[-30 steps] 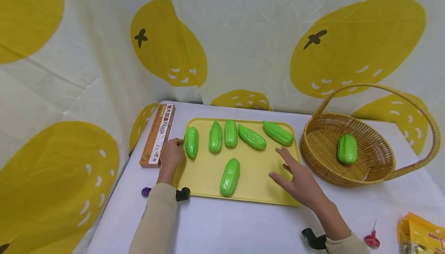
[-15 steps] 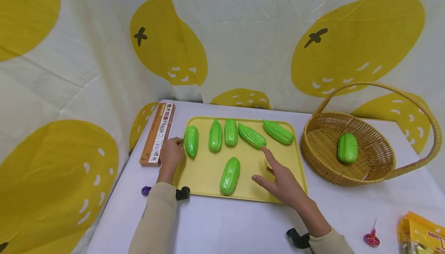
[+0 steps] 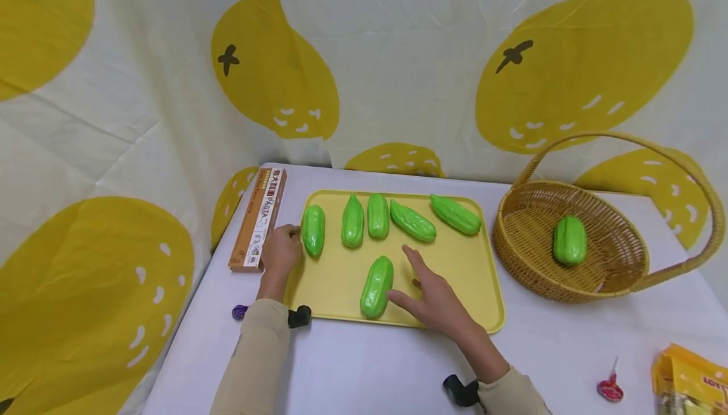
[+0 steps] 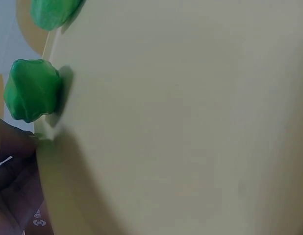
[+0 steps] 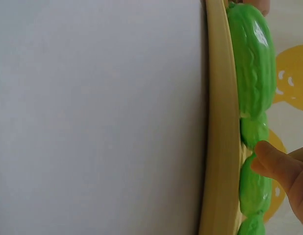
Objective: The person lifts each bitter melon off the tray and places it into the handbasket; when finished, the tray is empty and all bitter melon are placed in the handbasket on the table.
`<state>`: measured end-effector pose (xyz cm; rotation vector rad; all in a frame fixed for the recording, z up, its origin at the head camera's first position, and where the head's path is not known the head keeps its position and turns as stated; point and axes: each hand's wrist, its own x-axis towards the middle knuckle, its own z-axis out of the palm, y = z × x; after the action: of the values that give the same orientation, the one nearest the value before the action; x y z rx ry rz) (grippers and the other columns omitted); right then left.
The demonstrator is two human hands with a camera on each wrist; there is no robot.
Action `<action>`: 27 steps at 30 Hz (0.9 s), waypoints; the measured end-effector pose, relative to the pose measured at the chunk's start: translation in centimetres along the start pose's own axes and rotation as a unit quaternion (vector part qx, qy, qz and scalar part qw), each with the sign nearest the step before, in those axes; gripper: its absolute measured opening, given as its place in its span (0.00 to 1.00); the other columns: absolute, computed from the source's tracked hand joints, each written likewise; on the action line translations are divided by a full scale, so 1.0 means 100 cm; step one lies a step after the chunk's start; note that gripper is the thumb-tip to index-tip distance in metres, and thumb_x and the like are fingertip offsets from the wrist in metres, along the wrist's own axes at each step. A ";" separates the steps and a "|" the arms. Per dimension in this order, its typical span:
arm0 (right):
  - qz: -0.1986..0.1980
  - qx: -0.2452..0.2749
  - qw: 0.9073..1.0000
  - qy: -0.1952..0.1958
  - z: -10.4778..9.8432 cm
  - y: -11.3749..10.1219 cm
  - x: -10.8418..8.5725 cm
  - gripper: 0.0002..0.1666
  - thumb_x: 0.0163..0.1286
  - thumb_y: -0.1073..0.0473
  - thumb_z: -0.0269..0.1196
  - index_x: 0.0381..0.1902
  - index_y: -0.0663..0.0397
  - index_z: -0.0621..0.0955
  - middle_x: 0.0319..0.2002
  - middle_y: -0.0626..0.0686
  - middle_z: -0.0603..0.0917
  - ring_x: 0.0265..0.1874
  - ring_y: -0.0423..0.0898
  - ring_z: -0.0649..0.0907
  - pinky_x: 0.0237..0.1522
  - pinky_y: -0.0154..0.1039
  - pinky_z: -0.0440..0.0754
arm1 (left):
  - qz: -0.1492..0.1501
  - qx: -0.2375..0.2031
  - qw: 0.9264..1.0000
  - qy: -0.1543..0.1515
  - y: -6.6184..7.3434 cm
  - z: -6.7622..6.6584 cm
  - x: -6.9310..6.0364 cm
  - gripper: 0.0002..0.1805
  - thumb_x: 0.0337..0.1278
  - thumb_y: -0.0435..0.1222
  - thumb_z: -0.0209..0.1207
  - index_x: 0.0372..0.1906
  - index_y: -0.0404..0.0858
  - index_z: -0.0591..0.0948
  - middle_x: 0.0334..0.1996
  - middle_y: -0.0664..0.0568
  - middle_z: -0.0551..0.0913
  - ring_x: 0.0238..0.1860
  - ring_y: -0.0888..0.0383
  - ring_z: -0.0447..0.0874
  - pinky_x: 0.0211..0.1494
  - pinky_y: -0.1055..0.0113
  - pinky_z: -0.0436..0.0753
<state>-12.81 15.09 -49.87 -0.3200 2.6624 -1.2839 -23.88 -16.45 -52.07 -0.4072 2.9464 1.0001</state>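
A yellow tray [image 3: 438, 270] bears several green vegetables. One of them, a green vegetable [image 3: 376, 287], lies alone near the front edge. Just right of it my right hand [image 3: 435, 301] hovers over the tray, fingers spread and holding nothing. At the tray's left rim my left hand [image 3: 280, 252] pinches the edge, beside the leftmost green vegetable [image 3: 313, 230]. The left wrist view shows fingers of the left hand [image 4: 14, 171] at the tray's rim [image 4: 47, 205]. In the right wrist view, the right hand's thumb [image 5: 274, 161] shows in front of the green vegetables.
A wicker basket [image 3: 512, 263] with a tall handle stands right of the tray, holding one green vegetable [image 3: 570, 240]. A pasta box [image 3: 258, 219] lies left of the tray. A purple candy [image 3: 239, 312], a red lollipop [image 3: 610, 390] and a yellow bag [image 3: 691, 380] lie nearer the front.
My right hand has moved left across the tray, from its right side to beside the front vegetable. The left hand has stayed at the left rim.
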 end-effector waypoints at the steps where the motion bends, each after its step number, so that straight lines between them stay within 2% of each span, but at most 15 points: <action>1: 0.001 0.002 1.000 -0.001 0.002 -0.001 0.001 0.57 0.65 0.41 0.71 0.82 0.45 0.54 0.80 0.65 0.57 0.66 0.64 0.79 0.69 0.58 0.75 | -0.003 -0.001 1.000 -0.001 0.000 0.000 -0.001 0.18 0.71 0.33 0.52 0.59 0.37 0.83 0.60 0.40 0.84 0.61 0.38 0.82 0.55 0.44 0.82; 9: 0.006 0.011 1.000 -0.005 0.014 -0.005 0.006 0.58 0.63 0.39 0.72 0.82 0.42 0.55 0.80 0.64 0.58 0.69 0.63 0.77 0.72 0.60 0.71 | 0.005 -0.001 1.000 -0.005 0.001 -0.001 -0.002 0.18 0.71 0.33 0.52 0.59 0.37 0.83 0.60 0.40 0.84 0.61 0.37 0.82 0.54 0.43 0.82; 16: 0.008 0.000 1.000 -0.014 0.023 -0.007 0.010 0.58 0.62 0.40 0.73 0.82 0.43 0.55 0.79 0.63 0.62 0.75 0.61 0.69 0.74 0.59 0.68 | 0.004 0.001 1.000 0.004 0.000 -0.002 -0.002 0.18 0.72 0.33 0.52 0.59 0.37 0.84 0.59 0.40 0.85 0.61 0.37 0.82 0.55 0.42 0.81; 22: 0.003 0.002 1.000 -0.009 0.027 -0.009 0.010 0.57 0.61 0.43 0.74 0.81 0.45 0.58 0.77 0.65 0.64 0.69 0.60 0.77 0.71 0.58 0.73 | 0.010 0.004 1.000 0.007 0.000 -0.001 -0.001 0.17 0.72 0.33 0.52 0.58 0.37 0.84 0.59 0.40 0.85 0.60 0.38 0.83 0.54 0.43 0.82; 27: -0.003 0.008 1.000 -0.011 0.030 -0.011 0.011 0.56 0.61 0.44 0.74 0.81 0.46 0.59 0.77 0.65 0.65 0.72 0.61 0.73 0.72 0.59 0.71 | 0.013 0.006 1.000 0.004 0.000 -0.001 -0.001 0.17 0.72 0.32 0.52 0.58 0.36 0.84 0.59 0.39 0.85 0.60 0.37 0.83 0.55 0.42 0.82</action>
<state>-13.05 11.94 -50.92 -0.3383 2.6336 -1.2969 -23.78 -16.43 -51.98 -0.3754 2.9693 0.9864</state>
